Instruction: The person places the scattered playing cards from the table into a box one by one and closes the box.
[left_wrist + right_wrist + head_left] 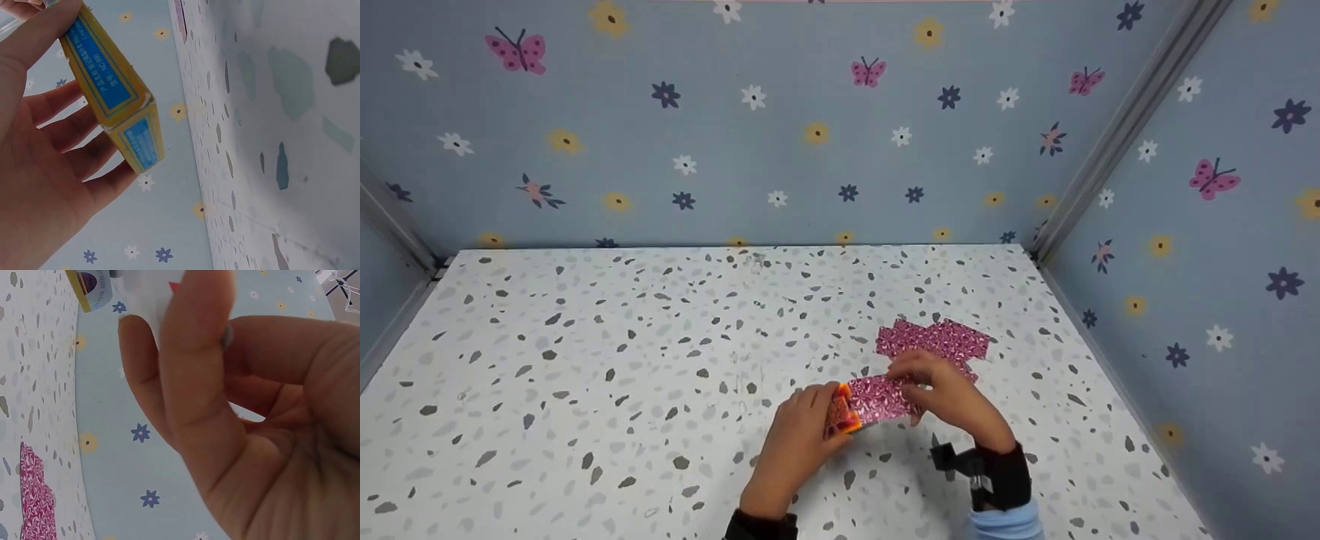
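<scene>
My left hand (pixel 795 431) grips a small yellow-orange card box (pixel 841 411) over the front half of the table. Blue printed panels show on the box (pixel 112 79) in the left wrist view. My right hand (pixel 952 394) pinches pink-patterned playing cards (pixel 877 397) by their right end. Their left end meets the right end of the box. White card faces (pixel 143 295) show blurred behind the fingers in the right wrist view. Behind the right hand, more pink-backed cards (pixel 934 339) lie spread and overlapping on the table, partly hidden by that hand.
The white speckled table (pixel 585 360) runs back to a blue flowered wall panel (pixel 780 97). Another flowered panel (pixel 1222 247) stands along the right side, joined by a grey metal post (pixel 1117 127).
</scene>
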`<state>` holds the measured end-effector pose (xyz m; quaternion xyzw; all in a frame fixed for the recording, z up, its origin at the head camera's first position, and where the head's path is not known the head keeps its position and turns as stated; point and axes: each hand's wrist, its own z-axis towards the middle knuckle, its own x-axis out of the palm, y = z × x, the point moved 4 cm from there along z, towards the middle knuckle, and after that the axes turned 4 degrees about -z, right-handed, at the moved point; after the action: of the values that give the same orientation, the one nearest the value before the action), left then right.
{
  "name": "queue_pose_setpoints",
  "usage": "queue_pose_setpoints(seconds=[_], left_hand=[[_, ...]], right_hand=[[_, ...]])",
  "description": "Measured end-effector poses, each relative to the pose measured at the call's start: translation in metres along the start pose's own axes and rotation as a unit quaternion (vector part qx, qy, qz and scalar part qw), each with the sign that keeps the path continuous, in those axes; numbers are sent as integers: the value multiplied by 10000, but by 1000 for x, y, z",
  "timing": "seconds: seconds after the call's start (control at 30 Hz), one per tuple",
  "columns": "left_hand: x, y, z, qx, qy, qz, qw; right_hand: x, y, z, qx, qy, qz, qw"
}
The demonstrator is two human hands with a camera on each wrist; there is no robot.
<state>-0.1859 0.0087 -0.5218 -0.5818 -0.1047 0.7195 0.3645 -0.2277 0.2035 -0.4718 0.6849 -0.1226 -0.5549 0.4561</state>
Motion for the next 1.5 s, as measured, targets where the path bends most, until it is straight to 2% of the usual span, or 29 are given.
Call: queue_pose_setpoints(seconds=[0.3, 0.8, 1.0, 1.17, 1.3, 1.5], left_hand=[[1, 1, 0, -94, 105, -112, 9998], [-1, -1, -2, -51, 121, -137, 9998], [-1, 0, -1, -117, 233, -181, 9995], [-2, 2, 0, -185, 247, -175, 9994], [-2, 2, 0, -182, 254, -166, 9994], [-2, 2, -1, -188, 232, -208, 9993]], right_hand=[[2, 2, -1, -269, 108, -38, 9996], [15, 12, 2, -589, -196, -900, 9940], [25, 15, 5, -349, -27, -574, 9977], [25, 17, 5, -192, -106, -900, 9957], [21, 17, 3, -132, -259, -832, 9961], [19, 20, 2, -247, -348, -1009, 9940]])
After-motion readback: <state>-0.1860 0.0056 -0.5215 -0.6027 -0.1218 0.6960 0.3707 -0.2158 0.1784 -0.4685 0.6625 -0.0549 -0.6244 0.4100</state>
